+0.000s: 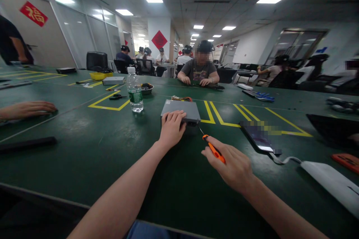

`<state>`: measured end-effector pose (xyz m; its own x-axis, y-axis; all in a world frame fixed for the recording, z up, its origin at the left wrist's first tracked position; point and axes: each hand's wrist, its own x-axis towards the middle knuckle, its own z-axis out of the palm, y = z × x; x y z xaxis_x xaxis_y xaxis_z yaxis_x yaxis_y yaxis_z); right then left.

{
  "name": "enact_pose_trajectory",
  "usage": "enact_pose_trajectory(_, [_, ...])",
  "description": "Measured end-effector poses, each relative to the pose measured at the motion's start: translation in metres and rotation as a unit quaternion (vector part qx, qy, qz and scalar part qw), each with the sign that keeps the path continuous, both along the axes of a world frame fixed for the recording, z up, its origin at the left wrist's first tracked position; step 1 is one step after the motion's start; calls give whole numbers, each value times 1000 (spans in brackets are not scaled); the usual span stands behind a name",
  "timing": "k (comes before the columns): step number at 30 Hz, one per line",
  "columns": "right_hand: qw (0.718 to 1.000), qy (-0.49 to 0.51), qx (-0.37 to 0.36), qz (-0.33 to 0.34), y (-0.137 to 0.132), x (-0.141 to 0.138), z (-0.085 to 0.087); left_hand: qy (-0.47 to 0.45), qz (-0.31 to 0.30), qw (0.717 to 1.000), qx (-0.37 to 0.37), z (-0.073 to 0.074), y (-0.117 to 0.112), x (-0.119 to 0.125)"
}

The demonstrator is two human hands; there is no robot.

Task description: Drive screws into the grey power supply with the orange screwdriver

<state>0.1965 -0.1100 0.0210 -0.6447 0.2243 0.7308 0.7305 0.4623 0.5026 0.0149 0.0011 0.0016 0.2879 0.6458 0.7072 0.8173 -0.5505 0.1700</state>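
A grey metal computer power supply (188,110) lies on the green table, with a bundle of coloured wires (181,98) coming out at its far side. My left hand (173,125) holds it from the near side, fingers over the top and thumb by the front edge. In my right hand (231,160) is an orange and black screwdriver (215,150), gripped by its handle. The thin shaft points up and left to the near right corner of the power supply. Whether the tip sits in a screw cannot be made out.
A water bottle (135,91) stands left of the power supply, near a metal bowl (147,89). A phone (257,137) with a cable to a white power bank (331,185) lies right. A co-worker (199,67) sits opposite; another person's hand (33,109) rests at left.
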Motion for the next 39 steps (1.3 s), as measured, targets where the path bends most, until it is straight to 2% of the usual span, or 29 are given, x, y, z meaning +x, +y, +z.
enact_pose_trajectory(6, [999,-1,-40,3,1,-2,-3,-2,3,1000,-2,0,0,1])
enact_pose_trajectory(13, [999,5,1,-37,3,5,-6,2,1,1000,3,-1,1,0])
enact_pose_trajectory(19, [999,-3,-32,-25,2,2,-9,4,3,1000,-1,0,1,0])
enact_pose_trajectory(22, [999,-16,-10,-33,3,3,-9,2,2,1000,-1,0,1,0])
enact_pose_trajectory(26, [999,15,8,-45,4,3,-5,-1,-1,1000,2,-1,1,0])
enact_pose_trajectory(29, [999,29,-14,-38,4,3,-5,-2,1,1000,1,-1,2,0])
enact_pose_trajectory(32, [999,-7,-30,-21,3,3,-7,-3,0,1000,2,-1,1,0])
enact_pose_trajectory(35, [999,-37,-2,-14,3,3,-5,-4,-2,1000,3,-1,1,0])
enact_pose_trajectory(39, [1000,-1,15,-22,4,1,-3,-4,1,1000,1,-2,2,0])
